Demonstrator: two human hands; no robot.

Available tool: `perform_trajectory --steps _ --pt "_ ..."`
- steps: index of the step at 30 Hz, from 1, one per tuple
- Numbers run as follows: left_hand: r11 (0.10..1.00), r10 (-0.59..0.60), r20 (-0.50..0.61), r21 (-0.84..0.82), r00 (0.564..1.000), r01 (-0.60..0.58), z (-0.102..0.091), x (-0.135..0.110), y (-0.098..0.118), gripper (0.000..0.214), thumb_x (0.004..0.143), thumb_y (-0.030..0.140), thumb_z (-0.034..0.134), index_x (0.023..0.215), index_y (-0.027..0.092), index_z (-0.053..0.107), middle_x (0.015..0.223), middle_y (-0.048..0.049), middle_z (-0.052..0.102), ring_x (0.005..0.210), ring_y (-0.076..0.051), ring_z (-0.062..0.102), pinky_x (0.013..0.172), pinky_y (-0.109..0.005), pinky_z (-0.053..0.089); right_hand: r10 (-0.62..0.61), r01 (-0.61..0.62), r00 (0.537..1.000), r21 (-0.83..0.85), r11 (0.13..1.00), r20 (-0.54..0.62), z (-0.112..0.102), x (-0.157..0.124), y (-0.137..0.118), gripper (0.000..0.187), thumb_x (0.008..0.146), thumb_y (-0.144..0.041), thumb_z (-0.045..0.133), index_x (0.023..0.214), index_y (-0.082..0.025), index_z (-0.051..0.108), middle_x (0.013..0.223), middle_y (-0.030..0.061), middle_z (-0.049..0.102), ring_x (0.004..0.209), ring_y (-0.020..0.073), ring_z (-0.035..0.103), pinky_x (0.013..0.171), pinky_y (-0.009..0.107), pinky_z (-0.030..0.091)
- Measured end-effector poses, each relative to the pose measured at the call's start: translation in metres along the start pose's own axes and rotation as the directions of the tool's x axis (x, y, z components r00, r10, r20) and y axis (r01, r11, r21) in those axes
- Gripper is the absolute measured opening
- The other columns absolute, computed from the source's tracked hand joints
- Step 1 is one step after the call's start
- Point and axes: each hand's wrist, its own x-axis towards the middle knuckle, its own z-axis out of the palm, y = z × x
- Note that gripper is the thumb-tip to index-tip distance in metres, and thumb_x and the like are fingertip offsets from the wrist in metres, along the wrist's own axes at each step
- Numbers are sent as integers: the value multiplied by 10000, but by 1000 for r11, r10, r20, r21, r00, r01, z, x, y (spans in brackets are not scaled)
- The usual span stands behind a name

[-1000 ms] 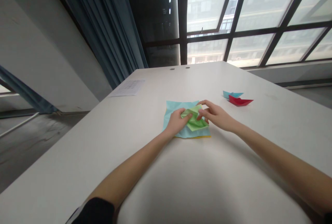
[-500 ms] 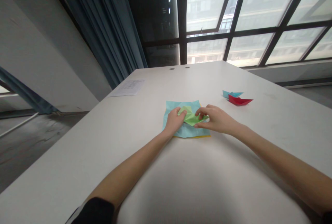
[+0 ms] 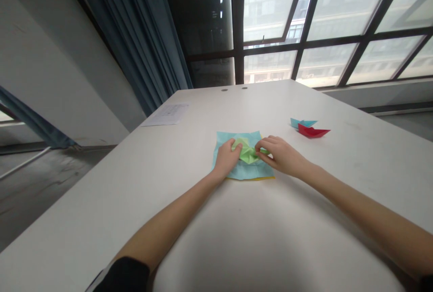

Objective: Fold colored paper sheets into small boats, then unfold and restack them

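With left hand [image 3: 226,159] pinching the green folded paper [image 3: 248,154] at its left end, with right hand [image 3: 282,160] gripping the right. Lying crosswise between both, resting on a light-blue sheet [image 3: 243,173].

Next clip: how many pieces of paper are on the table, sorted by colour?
Green: 1, the green piece pinched between left hand and right hand.
Blue: 2, the blue sheet and the blue boat.
Red: 1, the red boat.
Yellow: 1, the yellow sheet, only its edge showing under the blue sheet.
White: 1, the white sheet, far left.
Total: 6.
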Motion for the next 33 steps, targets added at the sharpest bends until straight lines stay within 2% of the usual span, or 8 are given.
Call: perform_trajectory --steps 6,11,15,18,22,27,30,33 --pt "951 -201 76 -224 977 213 3 7 -12 168 771 320 468 715 168 509 616 3 564 497 -119 552 452 -205 378 -217 219 971 4 976 -103 -5 -2 -11 110 873 -181 358 860 -179 466 907 105 631 707 163 535 672 313 420" --pt "721 -414 172 -537 894 437 2 11 -10 135 770 292 492 824 169 493 621 0 570 446 -126 580 366 -179 348 -234 233 972 -18 972 -27 -8 -5 -12 136 882 -188 323 827 -196 447 1142 138 569 789 173 557 728 344 437" --pt "554 -510 218 -657 832 511 -2 13 -7 132 781 260 501 866 161 475 607 5 559 441 -111 576 370 -167 374 -226 226 974 1 974 -18 -6 -5 -8 134 869 -179 332 840 -198 462 1061 111 609 823 178 566 765 348 442" --pt "514 -526 215 -690 823 509 -2 13 -8 120 789 251 493 858 156 468 617 5 551 439 -101 570 374 -163 381 -221 221 975 -25 975 -9 -6 -5 -5 135 856 -181 350 853 -191 484 999 104 619 848 187 571 766 342 436" --pt "589 -475 135 -686 870 428 0 13 -12 116 805 265 472 857 162 465 678 -1 555 455 -95 567 380 -167 374 -167 171 985 -79 982 48 -9 -5 -1 136 849 -208 379 850 -182 513 946 98 622 868 198 565 761 332 411" --pt "903 -168 -122 -417 978 103 -4 10 -14 216 803 385 480 751 176 466 644 21 513 479 -96 525 427 -189 385 -10 12 1000 -83 996 23 -13 -4 0 224 858 -365 412 794 -187 532 768 65 621 764 189 561 715 320 393" --pt "969 27 -167 -236 986 -67 -8 4 -10 268 816 436 451 723 186 465 585 43 460 497 -89 469 491 -186 387 138 -141 988 -42 989 -72 -11 -2 -1 248 864 -389 396 788 -189 524 733 51 614 695 168 558 651 292 394" --pt "976 89 -154 -183 984 -117 -10 -1 -7 266 826 440 434 741 192 473 596 45 461 519 -88 447 524 -182 384 273 -269 960 60 961 -58 -7 0 -2 256 824 -448 453 857 -200 510 779 32 623 653 147 567 584 263 400"
